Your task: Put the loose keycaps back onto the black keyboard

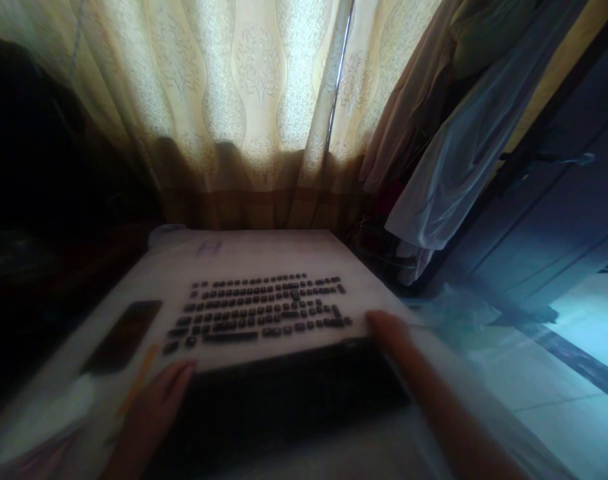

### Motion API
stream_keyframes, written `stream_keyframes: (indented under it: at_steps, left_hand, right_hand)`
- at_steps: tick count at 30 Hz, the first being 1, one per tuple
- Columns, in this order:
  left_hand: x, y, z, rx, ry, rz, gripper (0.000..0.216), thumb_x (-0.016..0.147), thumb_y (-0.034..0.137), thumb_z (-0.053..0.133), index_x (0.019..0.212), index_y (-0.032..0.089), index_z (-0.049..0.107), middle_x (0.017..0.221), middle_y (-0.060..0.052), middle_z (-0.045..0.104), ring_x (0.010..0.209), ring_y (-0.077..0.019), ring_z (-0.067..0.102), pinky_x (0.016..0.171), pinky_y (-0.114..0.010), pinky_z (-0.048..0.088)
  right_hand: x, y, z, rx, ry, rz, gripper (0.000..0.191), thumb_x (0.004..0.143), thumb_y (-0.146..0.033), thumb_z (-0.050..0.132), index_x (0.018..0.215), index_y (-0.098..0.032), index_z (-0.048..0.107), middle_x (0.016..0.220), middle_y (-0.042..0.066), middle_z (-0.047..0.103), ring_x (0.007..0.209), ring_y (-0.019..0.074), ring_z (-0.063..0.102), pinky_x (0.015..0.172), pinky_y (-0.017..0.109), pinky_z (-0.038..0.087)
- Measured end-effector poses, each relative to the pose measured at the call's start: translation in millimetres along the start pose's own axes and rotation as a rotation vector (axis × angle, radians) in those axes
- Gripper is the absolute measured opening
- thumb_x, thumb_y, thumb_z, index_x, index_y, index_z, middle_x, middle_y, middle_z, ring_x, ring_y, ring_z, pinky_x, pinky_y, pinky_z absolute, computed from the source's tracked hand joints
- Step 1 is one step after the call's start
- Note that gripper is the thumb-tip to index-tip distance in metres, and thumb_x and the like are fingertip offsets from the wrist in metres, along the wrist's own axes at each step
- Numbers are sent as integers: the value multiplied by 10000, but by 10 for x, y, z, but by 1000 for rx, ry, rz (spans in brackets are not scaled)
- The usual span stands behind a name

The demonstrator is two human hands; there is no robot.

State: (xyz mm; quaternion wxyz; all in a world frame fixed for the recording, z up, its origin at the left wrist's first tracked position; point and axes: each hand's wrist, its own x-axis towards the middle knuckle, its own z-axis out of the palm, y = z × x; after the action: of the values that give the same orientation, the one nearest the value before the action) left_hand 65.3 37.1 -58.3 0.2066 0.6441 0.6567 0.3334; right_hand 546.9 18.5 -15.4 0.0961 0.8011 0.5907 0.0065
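The picture is smeared by motion. A white surface (284,257) carries rows of dark keyboard keys (261,310). In front of the keys lies a dark flat slab (284,400). My left hand (154,403) lies at the slab's far left corner, fingers pointing forward and close together. My right hand (390,332) reaches to the slab's far right corner, with its forearm running down to the lower right. Blur hides whether either hand grips the slab's edge.
A dark phone (124,335) lies left of the keys, with a thin yellow stick (139,380) beside it. Patterned curtains (254,107) hang behind. Clothes (449,160) hang at the right, beside a dark cabinet (559,220). Pale floor tiles (559,373) show lower right.
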Motion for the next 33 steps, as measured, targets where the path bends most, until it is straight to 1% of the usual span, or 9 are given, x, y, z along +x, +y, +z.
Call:
stream_keyframes:
  at_steps: [3,11,14,17,20,24,28,31,33]
  left_hand:
    - [-2,-11,0,11,-7,-12,413,737,574,477,881,294,745,984,-24,785,996,-307,725,911,-418,560]
    - [-24,-39,2,13,2,-11,424,758,587,479,897,282,739,981,-37,784,977,-311,725,891,-407,570]
    - [-42,-52,9,7,5,11,410,772,577,492,920,283,736,995,-33,781,978,-294,722,912,-386,559]
    - [-74,-58,17,-16,-7,3,428,772,580,493,948,272,732,1037,-40,771,1030,-300,703,950,-403,541]
    - [-117,-47,15,-59,-18,10,442,796,574,482,990,261,726,1088,-42,759,1080,-293,683,977,-414,525]
    - [-166,33,-30,-85,-41,14,440,825,562,477,1036,260,718,1128,-42,743,1110,-290,668,969,-417,531]
    - [-181,149,-87,-74,-23,-3,423,839,529,466,1045,253,711,1131,-48,740,1123,-295,661,983,-435,519]
    - [-184,192,-90,-79,-20,35,419,833,518,460,1016,235,710,1082,-53,752,1088,-292,675,947,-416,538]
    - [-189,193,-76,-82,-18,45,426,837,517,453,1021,228,705,1081,-50,751,1088,-282,673,945,-403,537]
  right_hand:
    - [39,-16,-43,2,-23,-5,340,966,-363,619,1249,-178,590,1253,88,612,1044,230,639,878,445,559]
    - [96,-11,-38,97,-20,10,344,965,-364,620,1253,-178,588,1262,91,607,1052,234,636,880,450,558]
    - [21,31,17,162,26,54,317,989,-299,569,1284,-185,589,1245,102,640,1068,238,643,915,440,531]
    - [-126,35,125,237,81,147,360,1004,-189,432,1319,-182,605,1185,127,703,1049,242,671,892,364,503]
    - [-294,-32,253,309,118,206,382,1006,-226,379,1238,-172,677,1122,115,741,996,234,695,816,307,496]
    - [-429,-181,342,357,175,218,372,996,-267,401,1125,-177,739,1077,116,751,953,227,699,773,286,479]
    - [-462,-255,321,370,232,202,338,973,-265,445,1025,-178,767,998,121,751,875,228,692,730,293,466]
    - [-522,-277,273,372,286,200,315,949,-263,480,1083,-167,749,1040,130,736,900,245,681,741,315,480]
    - [-622,-348,235,391,379,181,324,931,-257,495,1140,-164,724,1110,139,710,971,262,662,789,342,492]
